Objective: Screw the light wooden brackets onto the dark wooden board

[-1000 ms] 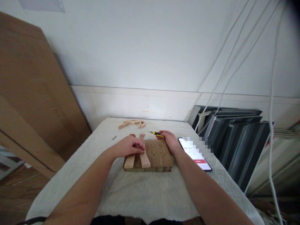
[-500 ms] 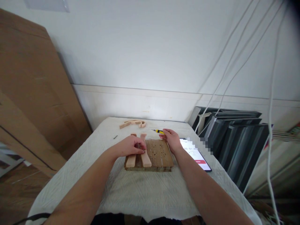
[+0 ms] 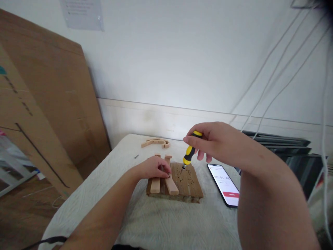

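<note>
My left hand [image 3: 156,167] is closed in a pinch over the right-hand pale wooden piece [image 3: 172,186]. At its fingertips shows a small dark tip, apparently a screw [image 3: 169,176], mostly hidden by the fingers. A second wooden piece [image 3: 155,186] lies beside it under the hand; both rest on a worn wooden block [image 3: 189,180] dotted with holes. Held up by my right hand [image 3: 208,140] is a yellow and black screwdriver [image 3: 190,151], its shaft slanting down over the block's right half, to the right of my left hand.
Curved wooden pieces [image 3: 156,141] lie at the table's back. A loose screw-like metal piece [image 3: 136,156] is left of the block. A phone [image 3: 223,184] showing a timer lies to the right. Dark panels [image 3: 283,146] lean beyond the white-clothed table [image 3: 145,222]; cardboard [image 3: 88,139] stands left.
My right hand has picked the screwdriver up off the table, lifting it with its tip turned downward. My left hand keeps its pinch on the wooden piece. The camera view has shifted slightly.
</note>
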The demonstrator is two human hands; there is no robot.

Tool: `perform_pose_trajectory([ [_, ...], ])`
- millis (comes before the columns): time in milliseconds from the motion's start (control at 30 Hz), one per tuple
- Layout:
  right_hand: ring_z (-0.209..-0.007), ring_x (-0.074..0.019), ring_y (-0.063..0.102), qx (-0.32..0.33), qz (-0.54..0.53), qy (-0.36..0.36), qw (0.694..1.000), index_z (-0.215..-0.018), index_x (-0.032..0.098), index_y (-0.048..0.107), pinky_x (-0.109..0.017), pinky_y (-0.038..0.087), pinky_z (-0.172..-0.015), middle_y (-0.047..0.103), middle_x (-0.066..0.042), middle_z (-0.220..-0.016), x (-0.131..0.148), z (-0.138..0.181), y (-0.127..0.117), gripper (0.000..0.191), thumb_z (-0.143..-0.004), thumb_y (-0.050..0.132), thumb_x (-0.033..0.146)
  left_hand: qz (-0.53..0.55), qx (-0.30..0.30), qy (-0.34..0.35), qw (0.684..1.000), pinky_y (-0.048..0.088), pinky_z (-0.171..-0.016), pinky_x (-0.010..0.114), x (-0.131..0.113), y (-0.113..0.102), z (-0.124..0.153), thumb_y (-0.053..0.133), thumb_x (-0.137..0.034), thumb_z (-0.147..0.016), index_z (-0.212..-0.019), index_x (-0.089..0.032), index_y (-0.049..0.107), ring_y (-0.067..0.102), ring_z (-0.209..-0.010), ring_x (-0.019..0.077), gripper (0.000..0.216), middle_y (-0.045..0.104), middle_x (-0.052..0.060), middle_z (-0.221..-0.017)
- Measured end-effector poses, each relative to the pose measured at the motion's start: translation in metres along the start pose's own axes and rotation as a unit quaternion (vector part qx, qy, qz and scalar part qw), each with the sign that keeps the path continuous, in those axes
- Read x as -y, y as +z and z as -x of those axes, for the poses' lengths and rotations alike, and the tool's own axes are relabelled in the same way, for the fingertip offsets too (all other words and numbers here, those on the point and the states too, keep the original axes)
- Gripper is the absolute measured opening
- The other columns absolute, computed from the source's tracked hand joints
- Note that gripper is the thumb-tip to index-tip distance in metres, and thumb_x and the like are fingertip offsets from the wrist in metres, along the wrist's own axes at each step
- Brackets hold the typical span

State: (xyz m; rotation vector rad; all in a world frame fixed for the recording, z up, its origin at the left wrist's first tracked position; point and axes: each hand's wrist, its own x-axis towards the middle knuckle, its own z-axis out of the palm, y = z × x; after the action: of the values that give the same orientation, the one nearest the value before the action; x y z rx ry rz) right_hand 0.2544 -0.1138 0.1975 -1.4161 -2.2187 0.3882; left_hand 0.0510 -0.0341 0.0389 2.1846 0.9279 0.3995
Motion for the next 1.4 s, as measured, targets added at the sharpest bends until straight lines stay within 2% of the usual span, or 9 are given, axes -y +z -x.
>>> perform_pose_trajectory([
  [100, -0.046, -0.0085, 0.046, -0.082, 0.073, -0.047, 0.993, -0.072, 0.018, 0.066, -0.024, 0.029, -0.046, 0.058, 0.001, -0.055, 0.012, 0.0, 0.01, 0.031, -0.086, 0.05, 0.041, 0.013, 0.003, 0.001, 1.0, 0.039, -0.062, 0.02, -0.002, 0.0, 0.0, 0.067, -0.025, -0.074, -0.084, -0.017, 0.071, 0.056, -0.068, 0.0104, 0.013, 0.067, -0.001, -0.076],
  [133, -0.047, -0.0086, 0.044, -0.087, 0.082, -0.057, 0.991, -0.071, 0.019, 0.066, -0.024, 0.028, -0.047, 0.058, 0.001, -0.056, 0.011, -0.001, 0.015, 0.031, -0.086, 0.05, 0.041, 0.015, 0.007, 0.003, 1.0, 0.038, -0.06, 0.019, -0.003, 0.0, 0.0, 0.067, -0.024, -0.074, -0.083, -0.017, 0.071, 0.054, -0.066, 0.0099, 0.012, 0.066, -0.001, -0.074],
  [167, -0.048, -0.0088, 0.044, -0.072, 0.084, -0.066, 0.992, -0.072, 0.019, 0.066, -0.025, 0.027, -0.048, 0.058, 0.001, -0.057, 0.007, -0.004, 0.02, 0.031, -0.086, 0.051, 0.042, 0.016, 0.01, 0.002, 1.0, 0.037, -0.059, 0.019, -0.003, 0.0, 0.0, 0.067, -0.024, -0.074, -0.082, -0.017, 0.071, 0.053, -0.064, 0.0094, 0.011, 0.065, -0.002, -0.073],
  [300, -0.052, -0.0096, 0.045, 0.084, 0.075, -0.102, 0.988, -0.081, 0.02, 0.069, -0.025, 0.029, -0.051, 0.06, 0.001, -0.062, -0.018, -0.021, 0.029, 0.026, -0.085, 0.053, 0.04, 0.028, 0.008, -0.006, 1.0, 0.037, -0.058, 0.02, -0.002, -0.001, -0.001, 0.069, -0.027, -0.073, -0.081, -0.017, 0.071, 0.051, -0.062, 0.0091, 0.013, 0.063, -0.002, -0.071],
  [333, -0.053, -0.0099, 0.046, 0.101, 0.079, -0.101, 0.987, -0.083, 0.02, 0.069, -0.025, 0.03, -0.052, 0.061, 0.001, -0.064, -0.024, -0.024, 0.03, 0.024, -0.084, 0.054, 0.038, 0.031, 0.009, -0.008, 0.999, 0.037, -0.058, 0.02, -0.001, -0.001, -0.001, 0.069, -0.028, -0.074, -0.082, -0.017, 0.071, 0.052, -0.063, 0.0094, 0.014, 0.063, -0.002, -0.071],
  [467, -0.06, -0.0111, 0.051, 0.098, 0.092, -0.1, 0.986, -0.087, 0.019, 0.07, -0.025, 0.032, -0.054, 0.066, -0.002, -0.073, -0.036, -0.033, 0.032, 0.024, -0.084, 0.053, 0.036, 0.017, 0.017, -0.016, 1.0, 0.039, -0.061, 0.021, 0.003, 0.0, -0.003, 0.068, -0.031, -0.075, -0.085, -0.018, 0.073, 0.055, -0.067, 0.011, 0.017, 0.066, -0.001, -0.073],
  [567, -0.056, -0.0109, 0.05, 0.102, 0.097, -0.094, 0.986, -0.086, 0.019, 0.07, -0.026, 0.031, -0.053, 0.065, -0.003, -0.069, -0.038, -0.033, 0.03, 0.027, -0.085, 0.052, 0.04, 0.009, 0.018, -0.008, 1.0, 0.041, -0.065, 0.022, 0.005, 0.0, -0.003, 0.067, -0.03, -0.076, -0.087, -0.018, 0.073, 0.057, -0.07, 0.0118, 0.017, 0.069, 0.001, -0.079],
  [900, -0.058, -0.0124, 0.052, 0.115, 0.14, -0.097, 0.979, -0.084, 0.017, 0.069, -0.027, 0.03, -0.051, 0.067, -0.005, -0.073, -0.034, -0.03, 0.035, 0.032, -0.086, 0.05, 0.043, 0.036, 0.011, -0.022, 0.999, 0.038, -0.059, 0.021, 0.0, 0.001, -0.003, 0.069, -0.031, -0.074, -0.079, -0.016, 0.069, 0.051, -0.063, 0.01, 0.016, 0.061, -0.002, -0.066],
  [1400, -0.054, -0.0118, 0.047, 0.118, 0.205, -0.114, 0.965, -0.078, 0.016, 0.067, -0.027, 0.026, -0.049, 0.065, -0.005, -0.068, -0.023, -0.025, 0.044, 0.032, -0.087, 0.049, 0.04, 0.012, 0.012, -0.007, 1.0, 0.038, -0.061, 0.021, 0.003, 0.001, -0.004, 0.068, -0.032, -0.076, -0.083, -0.018, 0.069, 0.052, -0.065, 0.0108, 0.016, 0.061, -0.002, -0.068],
])
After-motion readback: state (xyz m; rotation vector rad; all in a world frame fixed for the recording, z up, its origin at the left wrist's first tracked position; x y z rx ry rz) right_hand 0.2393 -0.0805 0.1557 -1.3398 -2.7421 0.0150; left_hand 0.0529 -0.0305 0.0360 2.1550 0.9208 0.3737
